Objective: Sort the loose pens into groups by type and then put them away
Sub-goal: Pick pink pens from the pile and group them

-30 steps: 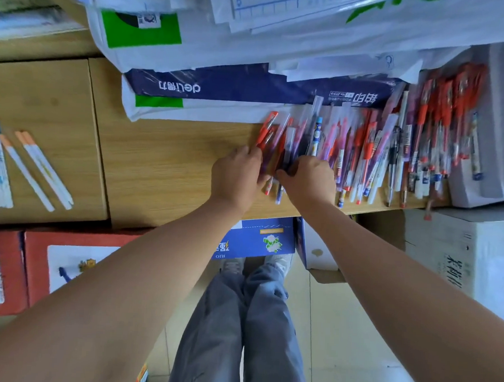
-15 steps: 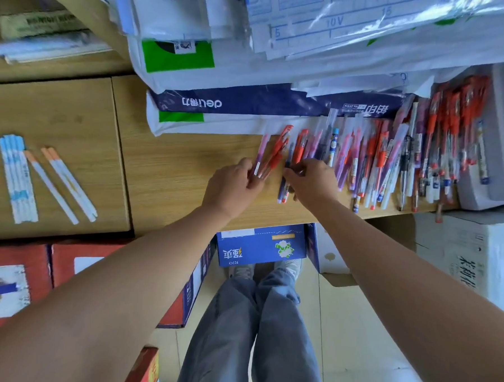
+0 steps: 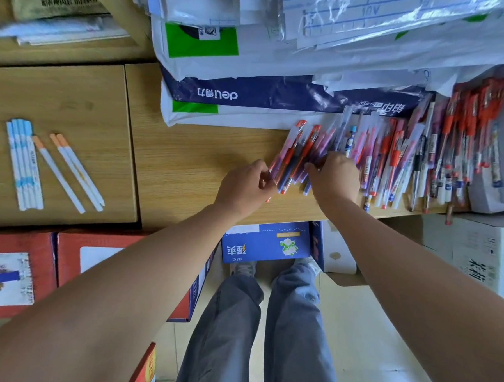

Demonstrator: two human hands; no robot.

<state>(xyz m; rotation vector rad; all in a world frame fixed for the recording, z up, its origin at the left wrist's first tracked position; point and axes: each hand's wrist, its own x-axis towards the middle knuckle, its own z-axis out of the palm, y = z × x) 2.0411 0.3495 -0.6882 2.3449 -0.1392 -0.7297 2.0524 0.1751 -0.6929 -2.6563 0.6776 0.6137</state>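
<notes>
A long heap of loose pens (image 3: 398, 157), mostly red-capped in clear sleeves, lies along the wooden table (image 3: 193, 164) from the middle to the right edge. My left hand (image 3: 245, 184) pinches the near ends of a few red pens (image 3: 290, 155) at the heap's left end. My right hand (image 3: 336, 177) has its fingers curled into the pens just right of those. On the left table section lie a sorted group of blue-and-white pens (image 3: 24, 164) and three white pens with orange caps (image 3: 70, 172).
Stacked paper reams and plastic-wrapped packs (image 3: 279, 96) fill the back of the table. A white box (image 3: 500, 163) carries more red pens at the far right. Cardboard boxes, red (image 3: 89, 258) and blue (image 3: 265, 244), stand under the table by my legs.
My left hand has pulled a few red pens leftward, away from the heap, and fanned them out. The view has tilted slightly down and right.
</notes>
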